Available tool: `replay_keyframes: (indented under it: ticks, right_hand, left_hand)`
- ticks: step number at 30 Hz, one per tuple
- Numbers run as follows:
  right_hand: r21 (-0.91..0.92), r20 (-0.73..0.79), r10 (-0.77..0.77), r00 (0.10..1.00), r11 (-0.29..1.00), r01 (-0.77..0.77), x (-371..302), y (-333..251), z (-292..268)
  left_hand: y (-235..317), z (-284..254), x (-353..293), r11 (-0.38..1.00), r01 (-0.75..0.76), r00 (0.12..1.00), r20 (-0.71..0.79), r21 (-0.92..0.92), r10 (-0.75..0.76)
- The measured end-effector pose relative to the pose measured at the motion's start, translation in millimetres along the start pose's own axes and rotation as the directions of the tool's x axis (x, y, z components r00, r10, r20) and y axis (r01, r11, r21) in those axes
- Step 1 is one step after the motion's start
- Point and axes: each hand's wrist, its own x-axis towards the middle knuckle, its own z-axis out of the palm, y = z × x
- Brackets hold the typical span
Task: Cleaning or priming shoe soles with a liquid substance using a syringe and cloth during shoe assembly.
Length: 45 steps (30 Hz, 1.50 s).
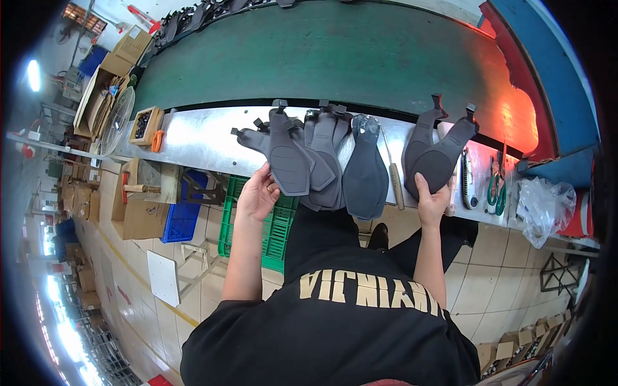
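Note:
My left hand (259, 194), fingers curled, grips the lower left edge of a dark grey sole-shaped piece (288, 168). That piece lies over a pile of similar pieces (329, 168), whose narrow strap-like arms end in dark tabs. Farther right, my right hand (432, 201) holds another dark grey piece (432, 164), thumb on top; two arms spread from its rounded end toward the conveyor. Between the hands, a smooth sole-shaped stack (365, 177), partly under clear film at its top, overhangs the table's near edge. Beside it lies a thin tool with a wooden handle (396, 186).
The metal ledge (199, 141) runs along a green conveyor belt (322, 55). Green-handled scissors (496, 190), a black cutter (468, 183) and a clear plastic bag (544, 206) lie right. A wooden box (147, 125) stands left; below is a green crate (275, 238). Red light glows at far right.

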Motion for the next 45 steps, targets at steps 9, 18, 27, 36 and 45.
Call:
replay_keyframes:
  ticks: [9,18,27,36,45]
  right_hand:
    - [-0.013,-0.021,-0.07,0.997,0.998,0.069,2.1,-9.5,4.4]
    - [0.222,0.167,0.253,0.953,0.932,-0.286,5.1,2.1,-15.2]
    - [-0.021,0.119,0.216,0.969,0.976,-0.215,6.0,-27.4,-16.3]
    - [0.471,0.145,0.419,0.896,0.767,-0.435,-3.8,-31.0,-25.2]
    - [0.548,0.188,0.495,0.848,0.664,-0.509,-5.2,-44.0,-31.7]
  left_hand:
    - [-1.1,-14.7,19.1,0.977,-0.148,0.97,-0.167,0.155,0.174]
    - [6.7,-41.6,14.1,0.78,-0.262,0.89,-0.171,0.569,0.424]
    - [16.1,-6.3,-12.1,0.172,-0.424,0.583,0.122,0.889,0.803]
    - [-12.7,59.6,-48.2,0.273,-0.675,0.656,0.388,0.685,0.648]
    - [-41.6,79.5,-53.8,0.381,-0.647,0.748,0.455,0.66,0.482]
